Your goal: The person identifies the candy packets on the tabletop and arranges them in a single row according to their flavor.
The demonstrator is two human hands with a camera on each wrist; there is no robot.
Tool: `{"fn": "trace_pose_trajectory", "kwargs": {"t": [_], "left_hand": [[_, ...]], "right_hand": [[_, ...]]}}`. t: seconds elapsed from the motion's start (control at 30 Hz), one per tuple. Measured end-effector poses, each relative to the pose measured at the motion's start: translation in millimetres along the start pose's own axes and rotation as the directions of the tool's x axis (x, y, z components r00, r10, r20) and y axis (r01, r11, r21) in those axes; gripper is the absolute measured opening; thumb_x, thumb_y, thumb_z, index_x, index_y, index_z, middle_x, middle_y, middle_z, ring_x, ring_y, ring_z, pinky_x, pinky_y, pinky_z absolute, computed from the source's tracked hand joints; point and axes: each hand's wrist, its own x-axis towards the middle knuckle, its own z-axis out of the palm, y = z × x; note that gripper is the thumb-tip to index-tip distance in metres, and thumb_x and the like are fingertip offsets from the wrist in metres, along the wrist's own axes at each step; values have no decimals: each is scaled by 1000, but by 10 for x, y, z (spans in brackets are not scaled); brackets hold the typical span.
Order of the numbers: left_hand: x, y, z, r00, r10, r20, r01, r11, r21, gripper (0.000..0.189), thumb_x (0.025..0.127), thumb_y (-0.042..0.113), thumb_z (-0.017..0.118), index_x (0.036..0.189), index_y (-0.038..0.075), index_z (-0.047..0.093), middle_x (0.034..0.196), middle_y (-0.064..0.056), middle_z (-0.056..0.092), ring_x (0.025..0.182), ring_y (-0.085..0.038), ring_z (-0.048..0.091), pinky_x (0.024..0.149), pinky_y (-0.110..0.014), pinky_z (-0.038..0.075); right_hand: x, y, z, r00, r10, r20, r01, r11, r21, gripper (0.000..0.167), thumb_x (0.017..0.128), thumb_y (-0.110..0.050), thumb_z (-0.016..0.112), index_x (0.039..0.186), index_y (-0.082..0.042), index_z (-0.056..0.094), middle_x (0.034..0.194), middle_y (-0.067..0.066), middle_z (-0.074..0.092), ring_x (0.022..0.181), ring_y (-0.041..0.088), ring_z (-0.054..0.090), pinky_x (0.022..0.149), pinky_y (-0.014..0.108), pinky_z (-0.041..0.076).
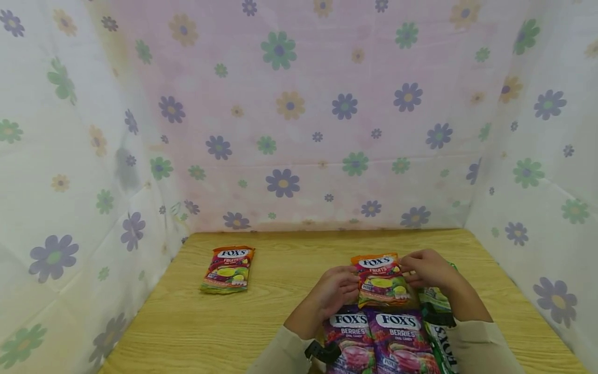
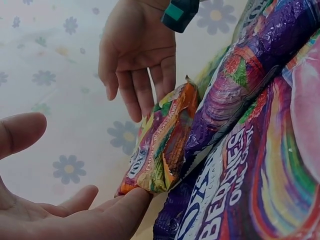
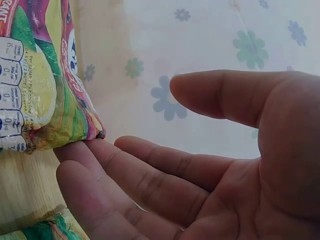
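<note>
Found orange candy packet (image 1: 380, 280) right of centre on the wood-grain surface (image 1: 280, 311), toward the far edge, between left hand (image 1: 334, 291) and right hand (image 1: 427, 272). Held left fingers extended, with a fingertip against one side of the packet and thumb apart; held right fingers extended likewise at the opposite side, with tips partly hidden by the film and thumb clear. Identified the packet as a rectangular, pillow-shaped pouch of glossy, creased film, printed FOX'S FRUITS over fruit artwork. Found second orange packet (image 1: 229, 269) lying near the far left corner, of matching print and shape. Located two purple packets (image 1: 350, 337) side by side toward the near edge, just beside the lower end of the orange packet, with wrinkled, shiny film and BERRIES OVAL CANDY lettering. Noted green packets (image 1: 446, 349) toward the right edge, beside the purple pair, partly hidden by the right forearm (image 1: 472, 304). Could not view packet contents behind the printed film. Observed creased flower-print cloth (image 1: 289, 135) beyond the far edge and along both sides.
</note>
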Motion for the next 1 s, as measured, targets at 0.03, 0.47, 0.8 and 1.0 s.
{"fn": "trace_pose_trajectory", "kwargs": {"t": [0.03,0.47,0.8,1.0], "left_hand": [[1,8,2,1000,1,-3,-1,1000,0,59,97,12,59,149,-9,41,144,-31,52,130,-39,59,116,-52,44],[-22,79,-61,1000,16,-6,-16,1000,20,57,99,10,58,149,-10,40,145,-30,49,129,-37,57,118,-54,41],[-119,161,-163,999,38,4,-38,998,51,59,99,11,60,150,-9,38,142,-28,50,122,-31,58,118,-53,41],[-158,246,-269,999,42,-12,-41,996,74,57,100,14,61,149,-8,39,142,-26,54,122,-30,61,115,-47,46]], "right_hand": [[3,0,-1,1000,-1,4,1,1000,2,57,107,-31,55,141,15,51,132,32,62,102,31,74,84,45,64],[18,-90,20,1000,-15,0,15,1000,19,56,106,-29,58,142,14,52,134,31,62,104,33,74,85,46,63],[27,-105,115,998,-49,28,47,996,82,57,107,-30,57,143,13,51,135,32,62,107,37,74,87,47,63],[81,-196,213,999,-36,2,36,993,110,55,105,-30,61,142,10,54,132,28,65,101,31,76,88,47,63]]}}
